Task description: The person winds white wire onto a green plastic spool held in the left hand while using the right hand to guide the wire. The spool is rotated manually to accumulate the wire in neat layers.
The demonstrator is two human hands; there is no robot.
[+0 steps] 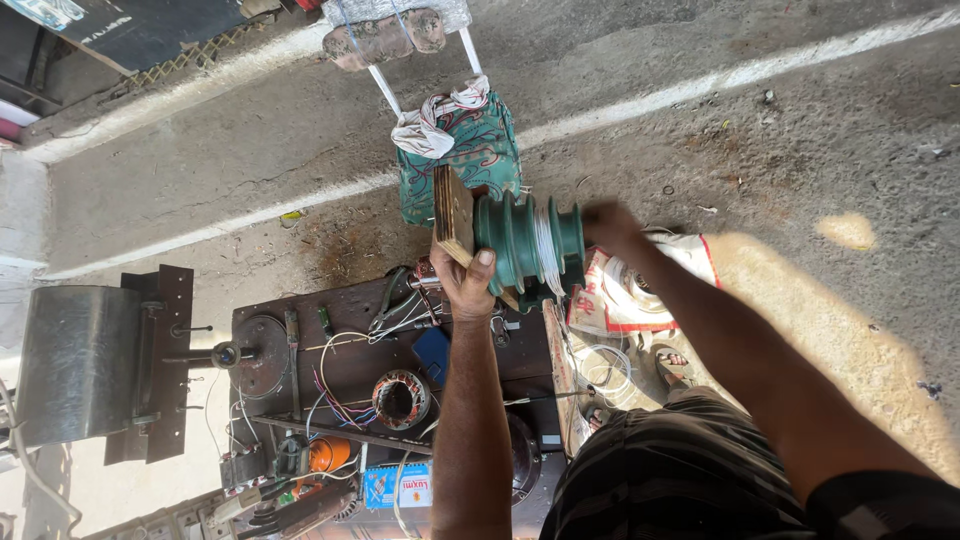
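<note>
Head view: the left hand (466, 283) grips the wooden end plate (452, 215) of a green stepped winding former (527, 243), thumb pressed on its edge. At three o'clock of the former, the right hand (612, 225) is blurred; its fingers cannot be told. White wire (546, 250) sits in a groove, so winding seems underway; the next turn calls for steady tension. Below, a cluttered workboard (340, 360) carries a stator (400, 398); beyond lies concrete pavement (700, 130).

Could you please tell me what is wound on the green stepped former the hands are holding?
Pale wire lies in one groove of the green former. The left hand hides its lower edge; the right hand hides its far end.
</note>
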